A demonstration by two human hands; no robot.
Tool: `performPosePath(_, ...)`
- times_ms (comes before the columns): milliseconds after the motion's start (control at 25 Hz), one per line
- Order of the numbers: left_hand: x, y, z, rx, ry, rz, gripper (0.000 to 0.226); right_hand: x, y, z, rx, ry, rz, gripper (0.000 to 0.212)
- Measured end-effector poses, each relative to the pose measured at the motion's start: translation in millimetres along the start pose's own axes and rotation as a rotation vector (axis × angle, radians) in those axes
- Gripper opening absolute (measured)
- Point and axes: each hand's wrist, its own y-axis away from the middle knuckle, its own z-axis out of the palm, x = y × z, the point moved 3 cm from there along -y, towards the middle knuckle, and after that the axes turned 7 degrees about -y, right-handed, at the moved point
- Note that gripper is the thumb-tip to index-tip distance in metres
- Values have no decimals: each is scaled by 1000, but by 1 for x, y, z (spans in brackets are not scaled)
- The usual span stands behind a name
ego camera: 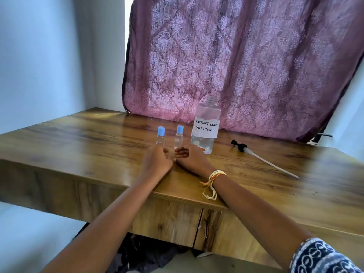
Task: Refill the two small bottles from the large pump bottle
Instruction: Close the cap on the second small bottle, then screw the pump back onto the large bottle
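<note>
The left hand [157, 162] and right hand [190, 157] hide the two small bottles' [160, 137] bases.
</note>
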Motion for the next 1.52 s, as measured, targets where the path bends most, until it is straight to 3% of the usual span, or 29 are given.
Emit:
performPosePath(200,40,1,36,-145,112,89,23,12,25,-44,9,112,-17,19)
performPosePath(480,100,-30,71,-114,272,66,52,41,34,-123,103,344,65,20)
performPosePath(640,107,-48,83,108,155,27,67,62,14,-152,299,409,112,21)
performPosePath(760,115,-64,76,306,129,113,65,75,-6,-166,408,516,134,18)
performPosePath(840,122,-79,69,410,173,171,69,82,-18,-171,410,583,231,31)
performPosePath(920,129,-96,63,371,255,164,78,88,-27,-176,371,620,351,40)
performPosePath(1120,139,-134,59,20,413,185,79,94,-43,-174,284,675,360,26)
performPosePath(1320,142,-130,44,-77,282,254,49,66,-52,-178,383,451,279,11)
performPosePath(1520,149,-114,32,-28,168,332,55,-13,-79,-221,548,15,120,15)
